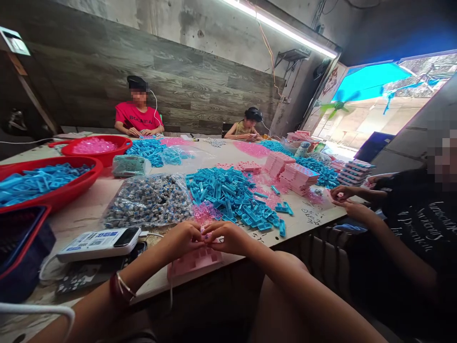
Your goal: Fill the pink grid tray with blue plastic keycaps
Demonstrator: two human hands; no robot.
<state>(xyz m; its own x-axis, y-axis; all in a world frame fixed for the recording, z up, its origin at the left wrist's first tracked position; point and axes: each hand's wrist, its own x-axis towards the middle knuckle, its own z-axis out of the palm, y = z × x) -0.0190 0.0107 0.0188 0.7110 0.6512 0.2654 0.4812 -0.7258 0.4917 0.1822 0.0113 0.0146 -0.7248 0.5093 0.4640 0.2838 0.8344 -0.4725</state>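
The long pale worktable (89,209) carries loose stock close to its near edge, and that is the main risk: the heap of small blue plastic clip pieces (232,195) lies just beyond and to the right of the working hands, with strays near the rim, and a sweep of the right forearm could, in my judgement, push some off. The clear bag of small grey parts (150,200) sits just beyond the left hand and looks slack enough to spill if dragged. The pink moulded plastic tray (194,261) lies directly beneath the grip, overhanging the edge slightly; a downward press might tip it. The left hand (183,238) and right hand (228,237) meet fingertip to fingertip, pinched together on a small pink piece (204,230) that is almost wholly covered. Its shape cannot be made out, nor which hand bears it.
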